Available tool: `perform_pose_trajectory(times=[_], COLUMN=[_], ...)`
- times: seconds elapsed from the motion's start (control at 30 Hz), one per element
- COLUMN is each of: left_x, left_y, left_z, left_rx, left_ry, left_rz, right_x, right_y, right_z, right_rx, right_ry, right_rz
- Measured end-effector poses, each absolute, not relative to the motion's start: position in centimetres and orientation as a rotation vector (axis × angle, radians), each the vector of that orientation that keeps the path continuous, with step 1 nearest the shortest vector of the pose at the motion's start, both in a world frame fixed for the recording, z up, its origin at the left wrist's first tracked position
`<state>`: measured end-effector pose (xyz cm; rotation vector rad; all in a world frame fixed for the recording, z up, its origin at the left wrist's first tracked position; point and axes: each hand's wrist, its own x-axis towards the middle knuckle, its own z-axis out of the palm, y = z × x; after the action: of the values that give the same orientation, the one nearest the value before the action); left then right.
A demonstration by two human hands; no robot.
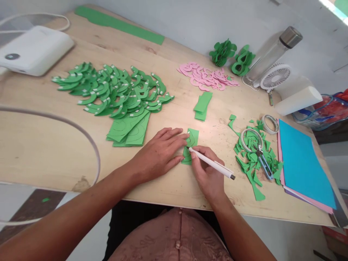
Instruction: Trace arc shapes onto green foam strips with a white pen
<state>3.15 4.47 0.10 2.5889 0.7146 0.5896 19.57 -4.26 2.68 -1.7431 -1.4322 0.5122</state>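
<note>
My right hand [209, 177] grips a white pen [214, 165], its tip on a small green paper strip [193, 136] that bears drawn curved lines. My left hand [159, 154] lies flat with fingers stretched out, the fingertips over the strip's left side. Those fingers hide part of the strip. Left of them, green strips with drawn curves [130, 130] lie stacked, and behind these spreads a heap of curved green cutouts [116, 88] with small white tabs. Two plain green strips [202, 105] lie further back, crossing each other.
Pink cutouts [208, 76] and folded green paper shapes [223, 52] lie at the back. On the right are green scraps [251, 177], scissors [263, 163], tape rolls [270, 124], blue paper [304, 163], a small fan [276, 77] and a bottle [268, 56]. A cable [78, 127] loops at left.
</note>
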Motion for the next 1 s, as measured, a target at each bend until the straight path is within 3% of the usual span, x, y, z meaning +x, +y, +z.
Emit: perform_pose_trajectory(times=[1.0], left_x=[3.17], left_y=[4.50], left_z=[-0.12], left_rx=[2.625], left_ry=[0.706], left_rz=[0.607], right_x=[19.64], right_y=[-4.63], right_z=[2.68], right_rx=[-1.732], right_ry=[-1.537], right_rz=[0.375])
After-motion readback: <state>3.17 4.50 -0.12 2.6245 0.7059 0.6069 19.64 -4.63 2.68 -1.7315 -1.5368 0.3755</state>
